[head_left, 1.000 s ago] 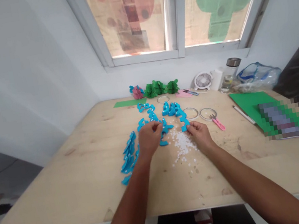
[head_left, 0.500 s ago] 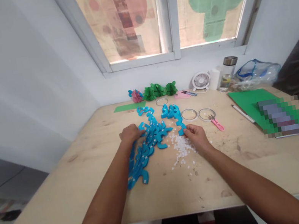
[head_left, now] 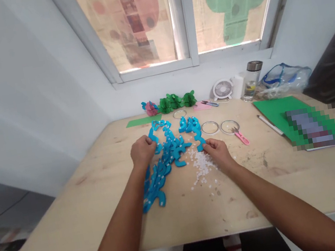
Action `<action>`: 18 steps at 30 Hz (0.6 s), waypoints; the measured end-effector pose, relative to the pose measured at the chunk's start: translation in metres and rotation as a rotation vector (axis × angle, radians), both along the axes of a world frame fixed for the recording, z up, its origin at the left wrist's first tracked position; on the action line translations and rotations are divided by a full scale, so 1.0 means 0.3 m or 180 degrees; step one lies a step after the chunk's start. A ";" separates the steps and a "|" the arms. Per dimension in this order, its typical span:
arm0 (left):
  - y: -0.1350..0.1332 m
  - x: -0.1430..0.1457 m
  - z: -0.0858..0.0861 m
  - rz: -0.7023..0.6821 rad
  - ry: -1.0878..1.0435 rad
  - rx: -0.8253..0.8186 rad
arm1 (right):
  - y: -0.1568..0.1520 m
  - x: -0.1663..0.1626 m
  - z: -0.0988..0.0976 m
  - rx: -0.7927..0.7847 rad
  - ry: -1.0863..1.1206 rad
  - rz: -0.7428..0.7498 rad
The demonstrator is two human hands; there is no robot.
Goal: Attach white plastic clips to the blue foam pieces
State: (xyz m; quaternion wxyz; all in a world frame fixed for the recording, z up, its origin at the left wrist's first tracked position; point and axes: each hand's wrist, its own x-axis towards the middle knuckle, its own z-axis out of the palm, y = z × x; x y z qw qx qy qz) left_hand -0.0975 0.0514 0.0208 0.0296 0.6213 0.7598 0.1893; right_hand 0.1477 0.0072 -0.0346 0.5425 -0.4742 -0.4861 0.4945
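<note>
A long string of blue paper cut-outs (head_left: 164, 160) lies across the middle of the wooden table (head_left: 72, 211). My left hand (head_left: 142, 151) is closed on one end of these blue pieces, at their left side. A second, shorter cluster of blue cut-outs (head_left: 193, 127) lies further back. My right hand (head_left: 219, 153) pinches the near tip of that cluster. Between the hands lies a scatter of small white paper bits (head_left: 202, 167).
Two tape rings (head_left: 210, 127) and pink scissors (head_left: 240, 136) lie right of the blue pieces. Green paper decorations (head_left: 176, 101), a small fan (head_left: 222, 89), a bottle (head_left: 252, 80) and a plastic bag (head_left: 285, 78) stand at the back. Green sheets (head_left: 273, 111) lie at right.
My left hand moved left from the middle of the blue pieces to their left end, and the string now lies spread out beside my forearm. My right hand stayed put.
</note>
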 end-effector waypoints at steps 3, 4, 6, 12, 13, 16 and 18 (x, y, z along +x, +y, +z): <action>-0.063 0.099 0.032 -0.0133 0.0284 0.0387 | -0.004 -0.002 0.009 0.0010 0.0202 0.0150; -0.080 0.133 0.035 -0.0195 0.0301 0.0494 | -0.004 -0.002 0.010 0.0043 0.0276 0.0206; -0.104 0.190 0.028 -0.0323 0.0342 0.0579 | -0.002 -0.001 0.009 0.0078 0.0430 0.0285; -0.129 0.265 -0.029 -0.0554 0.0410 0.0466 | 0.009 0.009 -0.003 -0.0059 0.1017 0.0369; -0.133 0.273 -0.035 -0.0609 0.0352 0.0463 | 0.008 0.009 -0.001 -0.0082 0.1149 0.0411; -0.145 0.311 -0.048 -0.0885 0.0100 0.0497 | -0.001 0.004 0.012 -0.0113 0.1474 0.0607; -0.148 0.343 -0.055 -0.1044 -0.0197 0.0494 | -0.007 0.000 0.024 -0.0126 0.1645 0.0718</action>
